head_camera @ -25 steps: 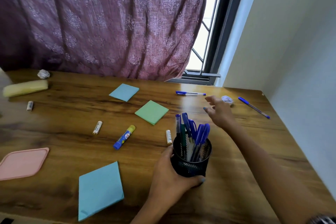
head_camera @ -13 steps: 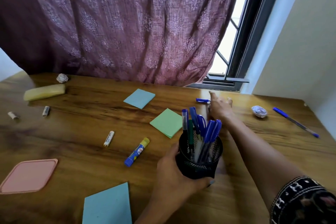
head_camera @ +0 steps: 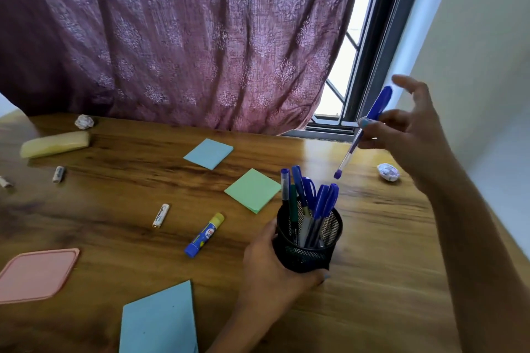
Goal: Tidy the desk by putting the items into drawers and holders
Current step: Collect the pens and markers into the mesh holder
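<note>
Right hand (head_camera: 413,135), right of centre in the frame, raised above the desk: thumb and a bent finger pinch a blue pen (head_camera: 363,130) near its capped upper end; the remaining fingers are spread loosely upward. The pen hangs tilted, its lower end pointing down-left, just above and clear of the pens standing in the holder.

Left hand (head_camera: 272,275), lower centre: fingers wrapped around the left and near side of the black mesh pen holder (head_camera: 311,241), thumb tip showing at its base. The holder stands upright on the wooden desk (head_camera: 387,295) and contains several blue pens and one green.

Loose on the desk: a green sticky-note pad (head_camera: 253,190) just left of the holder; a blue pad (head_camera: 208,153) beyond it; a glue stick (head_camera: 204,235) and a battery (head_camera: 161,215) at centre left; a larger blue pad (head_camera: 159,321) at the bottom edge; a pink lid (head_camera: 35,274) at lower left; a yellow case (head_camera: 54,144) at upper left; a crumpled paper ball (head_camera: 388,171) at right, under the raised wrist.
</note>
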Demonstrator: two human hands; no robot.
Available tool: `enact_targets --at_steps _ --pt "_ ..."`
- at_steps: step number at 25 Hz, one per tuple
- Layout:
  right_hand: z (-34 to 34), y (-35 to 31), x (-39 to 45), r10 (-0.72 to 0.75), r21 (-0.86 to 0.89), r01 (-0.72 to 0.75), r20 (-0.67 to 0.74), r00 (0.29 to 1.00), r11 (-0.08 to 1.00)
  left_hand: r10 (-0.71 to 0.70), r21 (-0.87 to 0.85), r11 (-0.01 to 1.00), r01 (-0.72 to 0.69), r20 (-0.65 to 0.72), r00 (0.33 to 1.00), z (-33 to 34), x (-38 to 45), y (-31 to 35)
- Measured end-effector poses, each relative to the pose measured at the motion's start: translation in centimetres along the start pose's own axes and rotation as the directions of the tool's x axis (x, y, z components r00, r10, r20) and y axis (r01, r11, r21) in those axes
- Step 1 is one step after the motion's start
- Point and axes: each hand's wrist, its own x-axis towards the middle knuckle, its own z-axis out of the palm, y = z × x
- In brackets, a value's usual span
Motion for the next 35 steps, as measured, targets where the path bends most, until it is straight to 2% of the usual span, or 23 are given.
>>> enact_targets --at_steps 2,4,6,14,18,21,24,26,29,31,35 --pt "0.0 -1.8 -2.7 -0.063 -0.225 0.075 0.063 0.996 0.972 -0.007 0.008 1.000 0.007 -0.013 1.000 0.3 0.0 0.1" --pt "0.7 -1.9 -4.7 -0.057 -0.419 0.113 0.144 0.988 0.901 -0.003 0.002 1.000 0.003 -0.011 1.000 0.5 -0.1 0.4" --pt "1.2 -1.5 -6.0 -0.052 -0.491 0.131 0.170 0.984 0.861 0.008 0.006 1.000 -0.008 -0.004 1.000 0.9 -0.2 0.9" --pt "0.8 0.6 -7.3 -0.027 -0.416 0.084 0.141 0.990 0.906 0.046 -0.001 0.999 -0.046 0.041 0.998 1.9 -0.6 2.1" --pt "0.1 1.2 -7.2 -0.054 -0.476 0.107 0.125 0.991 0.873 0.019 0.033 0.999 -0.021 0.047 0.999 2.7 -0.4 1.9" --pt "-1.1 2.1 -6.6 -0.042 -0.426 0.091 0.122 0.992 0.900 0.016 0.018 1.000 -0.017 0.062 0.998 3.2 -0.2 1.8" --pt "-3.3 5.1 -4.7 -0.040 -0.410 0.005 -0.078 0.996 0.912 0.010 0.011 1.000 -0.011 0.098 0.995 3.8 0.0 1.8" --pt "-5.8 9.1 -2.5 0.006 -0.568 -0.130 -0.215 0.977 0.813 0.013 0.035 0.999 -0.018 0.122 0.992 4.4 0.2 1.7" --pt "-9.7 15.5 0.8 0.234 -0.748 -0.359 -0.273 0.933 0.559 0.011 0.044 0.999 -0.018 0.140 0.990 5.1 0.4 1.5" --pt "-11.4 18.3 2.1 0.325 -0.807 -0.415 -0.293 0.899 0.420 0.003 0.045 0.999 -0.010 0.148 0.989 5.4 0.5 1.5" --pt "-12.1 20.9 3.0 0.370 -0.879 -0.400 -0.292 0.882 0.259 0.000 0.068 0.998 -0.011 0.156 0.988 5.7 0.7 1.3"
